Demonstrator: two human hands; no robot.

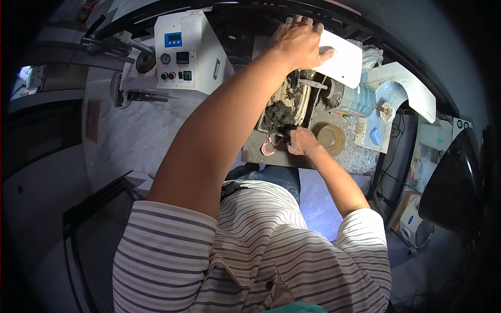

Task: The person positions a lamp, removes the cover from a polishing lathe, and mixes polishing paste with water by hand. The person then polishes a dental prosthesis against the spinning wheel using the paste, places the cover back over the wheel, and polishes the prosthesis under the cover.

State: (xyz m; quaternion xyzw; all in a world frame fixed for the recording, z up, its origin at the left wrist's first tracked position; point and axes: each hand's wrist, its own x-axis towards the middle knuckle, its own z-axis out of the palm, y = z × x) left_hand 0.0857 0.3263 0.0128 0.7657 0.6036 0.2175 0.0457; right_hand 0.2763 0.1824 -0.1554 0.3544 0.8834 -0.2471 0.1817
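Observation:
My left hand (298,44) reaches far forward over the bench. Its fingers curl over the upper edge of a white panel (344,57), with the thumb against the front face. My right hand (302,141) is closed low at the bench's near edge; what its fingers hold is hidden. Just left of it lies a pink, arch-shaped piece like a denture (268,147). A heap of dark, wet, gritty paste (279,116) sits beyond that hand, on a pale ridged surface smeared with the same paste.
A shallow round bowl (331,140) stands right of my right hand. Behind it lies a large clear-blue plastic bottle (359,100) on its side. A white machine with gauge and buttons (177,62) is at the left; a curved white shield (412,88) stands at the right.

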